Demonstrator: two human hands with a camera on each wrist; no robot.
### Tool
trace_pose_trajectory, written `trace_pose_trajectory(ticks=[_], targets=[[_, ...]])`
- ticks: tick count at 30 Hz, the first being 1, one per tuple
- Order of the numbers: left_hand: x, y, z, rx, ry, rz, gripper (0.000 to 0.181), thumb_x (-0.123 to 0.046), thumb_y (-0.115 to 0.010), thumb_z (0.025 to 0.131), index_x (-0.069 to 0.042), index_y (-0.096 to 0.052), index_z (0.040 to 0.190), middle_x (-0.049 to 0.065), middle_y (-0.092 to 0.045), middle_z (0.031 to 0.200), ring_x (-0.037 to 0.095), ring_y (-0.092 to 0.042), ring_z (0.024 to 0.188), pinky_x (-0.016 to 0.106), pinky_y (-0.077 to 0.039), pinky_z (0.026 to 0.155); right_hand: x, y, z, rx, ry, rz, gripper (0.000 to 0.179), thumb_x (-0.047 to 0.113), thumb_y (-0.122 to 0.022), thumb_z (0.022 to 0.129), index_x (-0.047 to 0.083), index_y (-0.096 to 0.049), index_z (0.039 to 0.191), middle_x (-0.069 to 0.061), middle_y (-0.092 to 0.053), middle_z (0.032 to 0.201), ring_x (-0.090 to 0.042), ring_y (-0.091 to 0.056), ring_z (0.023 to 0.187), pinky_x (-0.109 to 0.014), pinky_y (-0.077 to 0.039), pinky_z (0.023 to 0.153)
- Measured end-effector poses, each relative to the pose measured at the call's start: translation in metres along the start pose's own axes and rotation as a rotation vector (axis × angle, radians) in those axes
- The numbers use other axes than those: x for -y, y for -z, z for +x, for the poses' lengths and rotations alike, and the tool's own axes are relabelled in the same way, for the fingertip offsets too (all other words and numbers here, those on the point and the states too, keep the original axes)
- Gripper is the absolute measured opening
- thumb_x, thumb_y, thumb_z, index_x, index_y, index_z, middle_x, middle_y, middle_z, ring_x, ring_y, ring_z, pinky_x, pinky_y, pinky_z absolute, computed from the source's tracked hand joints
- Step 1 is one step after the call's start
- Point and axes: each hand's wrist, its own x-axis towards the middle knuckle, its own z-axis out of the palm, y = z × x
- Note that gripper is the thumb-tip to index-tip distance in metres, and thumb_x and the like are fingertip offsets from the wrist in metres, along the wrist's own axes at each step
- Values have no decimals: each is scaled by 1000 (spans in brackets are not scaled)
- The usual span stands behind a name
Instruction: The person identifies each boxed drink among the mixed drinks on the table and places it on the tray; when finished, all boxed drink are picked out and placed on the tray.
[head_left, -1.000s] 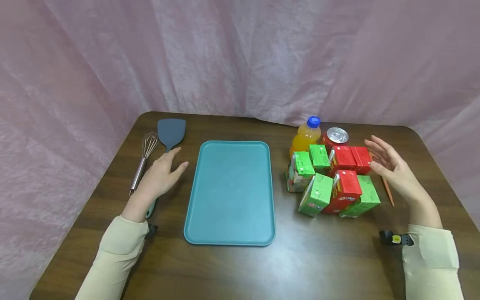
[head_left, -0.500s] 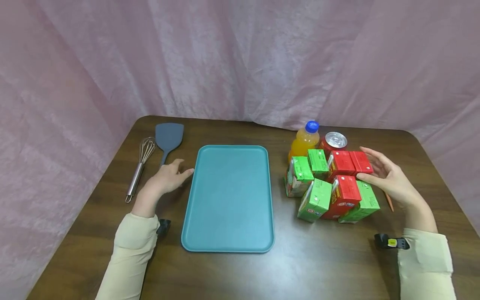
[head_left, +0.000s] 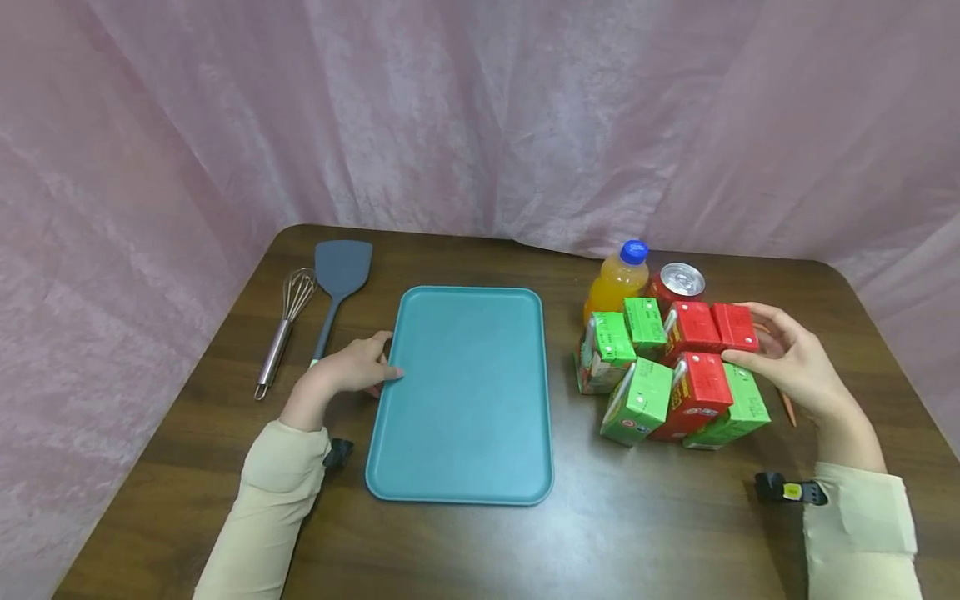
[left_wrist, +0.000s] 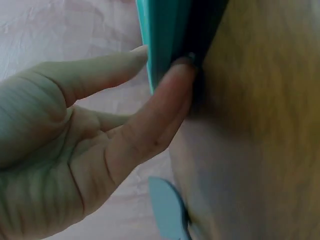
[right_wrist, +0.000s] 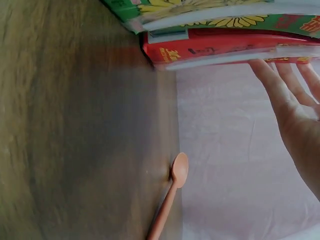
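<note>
My left hand (head_left: 348, 367) pinches the left rim of a teal rectangular tray (head_left: 461, 400). In the left wrist view the thumb is against the upper side of the tray edge (left_wrist: 155, 30) and a finger reaches beneath it. At the right, my right hand (head_left: 802, 367) holds a red drink carton (head_left: 735, 327) by its sides, thumb in front and fingers behind. That carton (right_wrist: 200, 49) stands upright in a cluster beside another red carton (head_left: 693, 325) and behind a green carton (head_left: 738, 408). Its lower part is hidden in the head view.
Other cartons in the cluster include a red one (head_left: 701, 392) and a green one (head_left: 637, 396). Behind stand an orange juice bottle (head_left: 615, 287) and a soda can (head_left: 678, 282). An orange spoon (right_wrist: 167, 200) lies rightward. A whisk (head_left: 281, 342) and grey spatula (head_left: 342, 267) lie left.
My left hand has moved from above the spatula handle to the tray's left rim and now pinches it. The right hand has come down and left onto the red carton.
</note>
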Motion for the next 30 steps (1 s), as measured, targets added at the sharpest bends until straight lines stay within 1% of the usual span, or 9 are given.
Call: trace_pose_trajectory(ticks=[1, 3, 6, 11, 17, 21, 25, 27, 30], targets=[[-1, -2, 0, -2, -8, -11, 71, -9, -55, 91, 12, -11, 143, 15, -59, 83, 19, -63, 64, 35, -50, 71, 1, 1, -1, -24, -1, -11, 64, -8, -65, 80, 12, -42, 136, 17, -52, 117, 11, -53, 102, -10, -47, 72], [-3, -4, 1, -14, -21, -15, 73, -3, -55, 89, 13, -9, 143, 14, -57, 79, 19, -62, 61, 33, -50, 67, 3, 5, -2, -80, 0, 18, 64, -10, -66, 78, 14, -46, 134, 17, -54, 115, 10, -55, 100, -9, -46, 72], [-6, -6, 1, -28, -36, -5, 72, 2, -54, 86, 14, -9, 142, 12, -54, 72, 20, -61, 57, 32, -51, 61, 8, 13, -5, -162, 19, 132, 63, -15, -65, 76, 15, -50, 129, 15, -59, 110, 7, -59, 93, -8, -47, 69], [-4, -7, 3, -10, -42, 13, 69, 3, -51, 87, 15, -11, 141, 10, -52, 65, 20, -60, 58, 30, -50, 59, 23, 25, -9, -241, 137, 341, 66, -27, -60, 69, 5, -54, 126, 4, -63, 107, -2, -63, 86, -10, -48, 67], [-1, -7, 4, -3, -33, 23, 67, 3, -50, 86, 16, -13, 140, 12, -54, 66, 21, -59, 57, 30, -49, 57, 57, 31, -7, -341, 272, 429, 67, -35, -56, 64, -4, -53, 124, -6, -61, 110, -11, -61, 92, -11, -47, 76], [0, -6, 4, -8, -29, 6, 65, 3, -50, 85, 14, -15, 140, 12, -53, 68, 20, -58, 57, 31, -50, 58, 86, 28, -7, -406, 361, 501, 66, -35, -56, 63, -8, -51, 123, -13, -59, 114, -18, -59, 101, -15, -47, 81], [1, -5, 4, -13, -14, -4, 66, 0, -51, 86, 13, -15, 141, 10, -51, 68, 20, -59, 57, 31, -50, 59, 115, 21, -6, -398, 441, 526, 65, -30, -62, 64, -8, -48, 124, -17, -55, 116, -23, -55, 106, -18, -47, 85], [1, -5, 4, -11, -10, 5, 67, -1, -51, 87, 13, -15, 141, 10, -50, 68, 19, -59, 58, 30, -49, 58, 129, 15, -7, -402, 472, 538, 66, -28, -65, 63, -9, -47, 124, -18, -55, 117, -24, -54, 107, -19, -47, 86], [0, -5, 5, -4, -11, 14, 67, -1, -52, 88, 14, -14, 141, 10, -50, 69, 19, -59, 58, 30, -49, 58, 150, 0, -8, -439, 507, 581, 66, -27, -69, 60, -10, -49, 121, -21, -55, 115, -27, -54, 104, -22, -47, 86]])
